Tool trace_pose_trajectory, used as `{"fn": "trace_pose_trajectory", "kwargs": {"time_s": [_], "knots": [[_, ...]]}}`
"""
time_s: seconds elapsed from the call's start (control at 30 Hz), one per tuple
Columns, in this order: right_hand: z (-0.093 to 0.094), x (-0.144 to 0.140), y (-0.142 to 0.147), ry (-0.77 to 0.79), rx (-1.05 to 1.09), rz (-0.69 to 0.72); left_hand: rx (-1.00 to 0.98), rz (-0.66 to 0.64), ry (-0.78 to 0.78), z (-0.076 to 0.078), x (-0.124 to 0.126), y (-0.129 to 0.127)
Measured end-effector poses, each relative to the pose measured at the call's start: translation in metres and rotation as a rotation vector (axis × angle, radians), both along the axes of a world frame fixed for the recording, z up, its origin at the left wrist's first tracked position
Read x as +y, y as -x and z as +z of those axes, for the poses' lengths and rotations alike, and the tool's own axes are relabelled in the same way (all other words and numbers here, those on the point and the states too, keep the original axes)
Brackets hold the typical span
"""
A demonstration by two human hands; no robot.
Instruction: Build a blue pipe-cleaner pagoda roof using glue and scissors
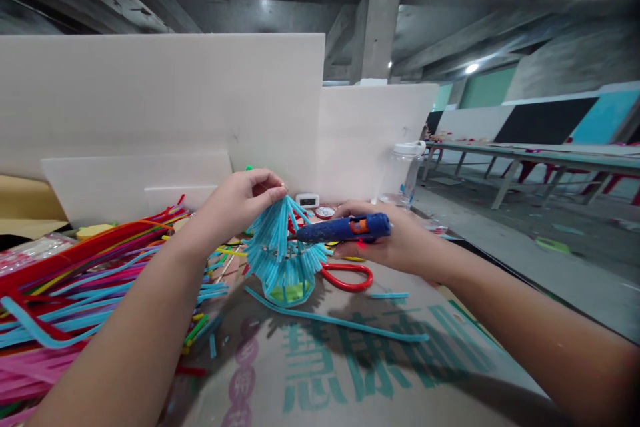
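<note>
Where the head view centres, just below mid-frame: blue craft (pixel 283 253) of pipe cleaners, fringed, bell-shaped, open cage at bottom with green piece inside, raised just above cardboard (pixel 350 360).
Left hand (pixel 240 203), centre-left: fingers (pixel 267 195) pinched shut on top of craft.
Right hand (pixel 385 243), right of centre: fingers curled closed around glue gun (pixel 345 228), blue with orange trigger, held level, nozzle pointing left and touching or just beside craft's fringe; cannot tell which.
Red scissors (pixel 350 277), below gun, flat on cardboard, partly hidden by craft.
Long blue pipe cleaner (pixel 335 320), loose on cardboard, lower centre, running from under craft toward right.
Short blue offcut (pixel 389 295), right of scissors.
Heap of pipe cleaners (pixel 65 287), red, blue, pink, yellow, green, left and lower left of frame.
White boards (pixel 200 100), upright, upper left to centre, behind work.
Small timer (pixel 307 200), at foot of boards, centre.
Clear jar (pixel 406 170) with white lid, right of centre.
Long table (pixel 540 157), far right, well apart.
</note>
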State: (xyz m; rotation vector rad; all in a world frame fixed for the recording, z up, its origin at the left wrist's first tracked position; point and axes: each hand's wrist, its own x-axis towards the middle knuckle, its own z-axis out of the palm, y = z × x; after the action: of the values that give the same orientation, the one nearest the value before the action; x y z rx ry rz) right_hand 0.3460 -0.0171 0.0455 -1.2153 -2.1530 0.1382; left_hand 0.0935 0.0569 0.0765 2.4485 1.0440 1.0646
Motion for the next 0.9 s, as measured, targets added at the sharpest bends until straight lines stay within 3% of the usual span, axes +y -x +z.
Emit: {"fn": "trace_pose_trajectory", "kwargs": {"time_s": [0.37,0.57,0.9], "knots": [[-0.0004,0.0006,-0.0008,0.007,-0.049,-0.005,0.002,-0.007,-0.002,-0.0008,0.0021,-0.0001],[0.0036,-0.0025,-0.0014,-0.004,-0.058,0.086,-0.02,-0.009,0.012,-0.0012,0.0019,-0.0013],[0.0062,-0.0031,-0.0023,-0.03,-0.033,0.11,-0.018,-0.016,0.01,-0.0024,0.0011,0.0]]}}
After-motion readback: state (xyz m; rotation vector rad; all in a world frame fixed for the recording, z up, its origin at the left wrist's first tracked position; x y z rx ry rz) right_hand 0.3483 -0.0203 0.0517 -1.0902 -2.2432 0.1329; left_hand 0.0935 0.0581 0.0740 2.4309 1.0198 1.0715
